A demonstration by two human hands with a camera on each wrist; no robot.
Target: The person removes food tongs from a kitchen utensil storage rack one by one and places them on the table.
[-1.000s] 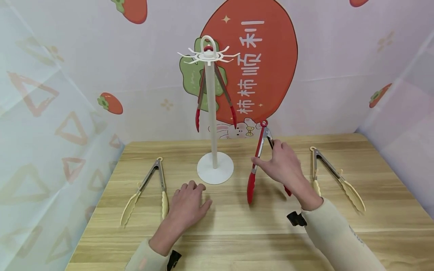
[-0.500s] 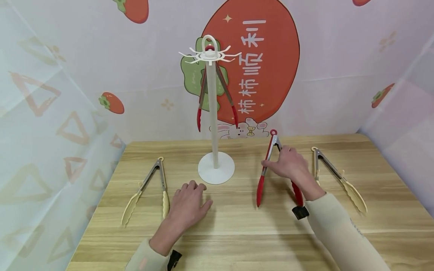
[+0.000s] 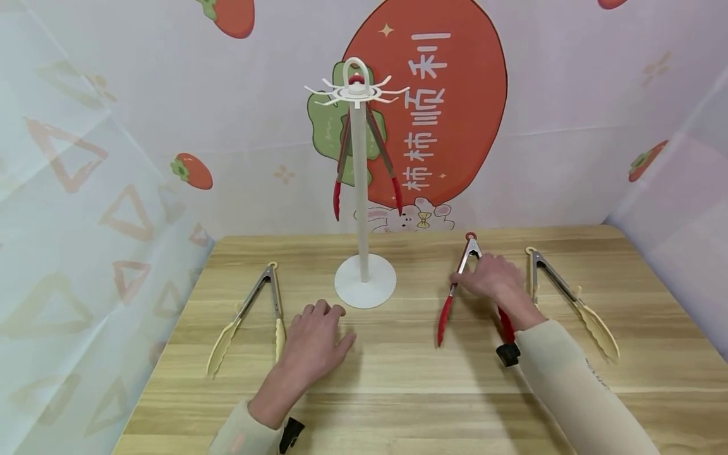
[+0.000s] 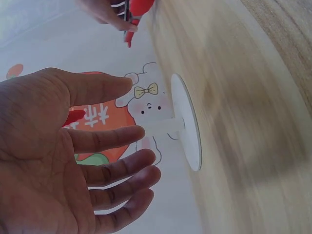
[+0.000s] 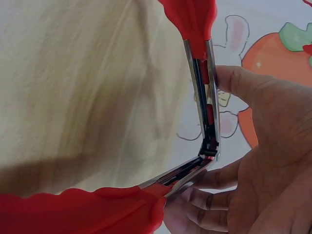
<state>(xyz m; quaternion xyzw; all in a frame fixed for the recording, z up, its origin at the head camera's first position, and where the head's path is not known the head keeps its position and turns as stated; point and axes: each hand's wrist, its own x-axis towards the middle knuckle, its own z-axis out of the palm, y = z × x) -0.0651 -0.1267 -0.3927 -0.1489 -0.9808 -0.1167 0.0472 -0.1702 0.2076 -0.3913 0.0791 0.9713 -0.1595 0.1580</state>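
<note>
My right hand grips a pair of red-tipped kitchen tongs by its arms, thumb on one side and fingers on the other. In the right wrist view the tongs' metal arms are spread wide, the red heads apart. My left hand holds nothing; the left wrist view shows its fingers relaxed and a little bent, with the round white base beyond them. A white rack with hooks round its top stands upright between my hands. Another pair of red tongs hangs at the back of it.
Cream-tipped tongs lie spread on the wooden table beside my left hand, partly covered by it. A second cream pair lies to the right of my right hand. A printed cloth wall stands behind the table.
My right hand has moved right and slightly down with the red tongs, away from the rack. My left hand and the cream tongs have stayed put.
</note>
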